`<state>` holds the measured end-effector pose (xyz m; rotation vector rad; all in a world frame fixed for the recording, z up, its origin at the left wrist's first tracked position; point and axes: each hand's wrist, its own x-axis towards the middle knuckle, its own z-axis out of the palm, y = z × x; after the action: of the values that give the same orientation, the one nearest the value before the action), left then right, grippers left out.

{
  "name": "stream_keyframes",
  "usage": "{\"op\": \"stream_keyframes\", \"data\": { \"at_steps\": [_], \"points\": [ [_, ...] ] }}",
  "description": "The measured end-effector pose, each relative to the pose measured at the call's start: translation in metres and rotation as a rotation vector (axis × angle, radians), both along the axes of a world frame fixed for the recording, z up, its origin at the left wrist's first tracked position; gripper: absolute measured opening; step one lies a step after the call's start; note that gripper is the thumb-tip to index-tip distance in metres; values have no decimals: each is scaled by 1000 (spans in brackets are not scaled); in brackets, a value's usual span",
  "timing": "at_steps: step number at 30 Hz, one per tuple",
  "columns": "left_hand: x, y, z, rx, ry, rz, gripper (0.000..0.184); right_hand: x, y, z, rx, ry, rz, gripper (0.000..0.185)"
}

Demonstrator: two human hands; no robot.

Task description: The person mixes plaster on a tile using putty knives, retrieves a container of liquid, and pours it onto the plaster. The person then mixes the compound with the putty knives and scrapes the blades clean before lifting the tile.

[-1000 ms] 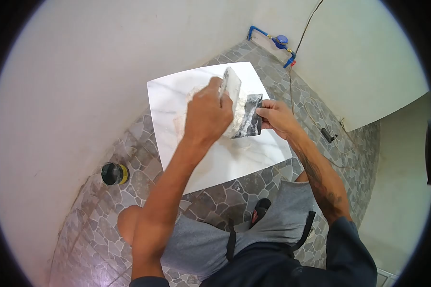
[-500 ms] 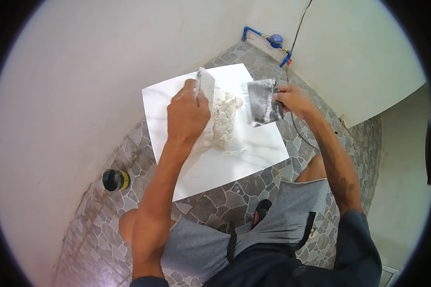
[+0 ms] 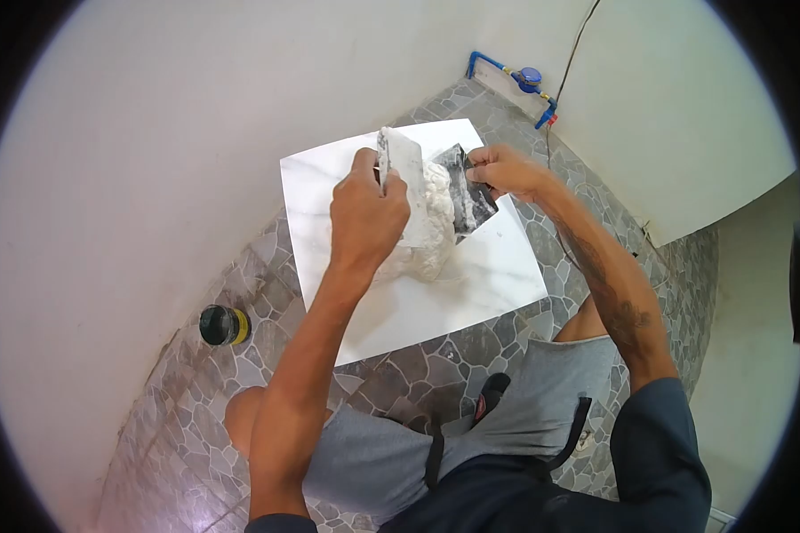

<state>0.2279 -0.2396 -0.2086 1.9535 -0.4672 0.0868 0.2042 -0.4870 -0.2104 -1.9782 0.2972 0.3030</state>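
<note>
My left hand (image 3: 369, 209) grips a white-smeared putty knife (image 3: 404, 182), its broad blade tilted against the left side of a lumpy white putty heap (image 3: 437, 222). From the other side my right hand (image 3: 504, 171) holds a dark, flat scraper (image 3: 468, 195) streaked with white, its blade at the heap's right edge. The heap lies between the two blades, partly hidden by the left one. Beneath it is a white marble-patterned sheet (image 3: 498, 284) on the floor.
A dark can with a yellow band (image 3: 225, 326) stands on the stone-patterned floor (image 3: 409, 364) at the left, near the wall. Blue pipes with a water meter (image 3: 529, 79) run low along the back wall. A thin cable (image 3: 573, 44) hangs beside them.
My right hand has brought its scraper leftward to the putty heap. The left blade has swung flatter across the heap. The whole view has shifted slightly.
</note>
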Motion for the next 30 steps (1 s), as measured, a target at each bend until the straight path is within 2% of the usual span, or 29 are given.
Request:
{"op": "stream_keyframes", "data": {
  "at_steps": [1, 5, 7, 10, 15, 21, 24, 30],
  "points": [
    [-1, -5, -1, -10, -7, 2, 23, -1, 3, 5, 18, -5, -8, 26],
    [-16, -23, -10, -8, 1, -10, 20, -6, 18, 19, -176, -53, 74, 30],
    [-17, -25, -11, -12, -83, 4, 19, -9, 28, 23, -213, -94, 50, 32],
    [-10, -17, -10, 66, -189, 32, 19, -17, 29, 31, -118, -115, 68, 24],
    [8, 11, -1, 120, -117, 112, 17, 7, -30, 29, -140, -81, -21, 11],
    [16, 42, 7, -1, -31, 200, 20, 75, -98, -12, -326, 53, -197, 12],
    [15, 49, 5, -41, -12, 219, 20, 104, -76, -23, -609, 66, 54, 10],
    [14, 44, -11, -50, -8, 239, 22, 139, -32, -46, -439, -68, 369, 9]
  ]
}}
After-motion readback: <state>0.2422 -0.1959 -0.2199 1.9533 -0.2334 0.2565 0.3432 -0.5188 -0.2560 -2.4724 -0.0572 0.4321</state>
